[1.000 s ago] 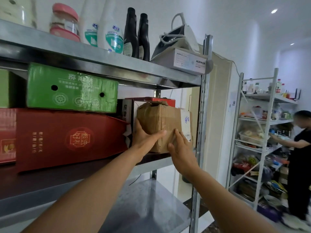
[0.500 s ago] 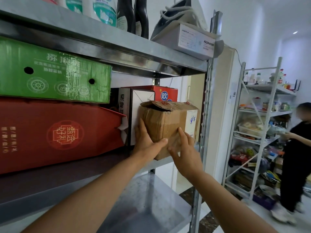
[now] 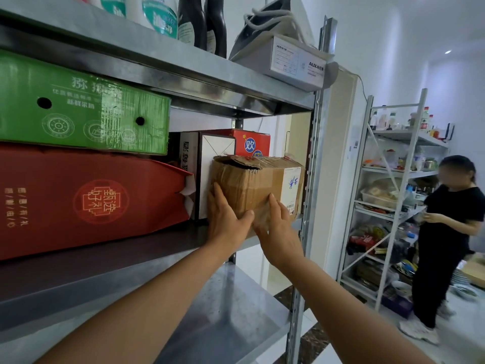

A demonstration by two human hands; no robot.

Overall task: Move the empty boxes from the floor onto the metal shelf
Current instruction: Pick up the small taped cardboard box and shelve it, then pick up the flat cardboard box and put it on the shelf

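Observation:
A worn brown cardboard box (image 3: 262,185) with a white label stands at the right end of the metal shelf's middle board (image 3: 131,258), close to the right post (image 3: 312,179). My left hand (image 3: 225,222) lies against the box's left front corner, fingers straight up its side and thumb across the front. My right hand (image 3: 278,229) presses flat on the lower front face. Left of it a green box (image 3: 78,111) lies on a large red box (image 3: 91,200). A white and red box (image 3: 217,145) stands behind the brown one.
The upper board (image 3: 183,74) carries bottles (image 3: 202,19) and an iron (image 3: 275,24) on an AUX box (image 3: 296,61). The lower steel board (image 3: 231,319) is bare. At right stands a person in black (image 3: 451,232) by a second, cluttered rack (image 3: 393,179).
The brown box has gone further back onto the middle board and sits squarer. Both hands have followed it in, and the view has moved closer to the shelf.

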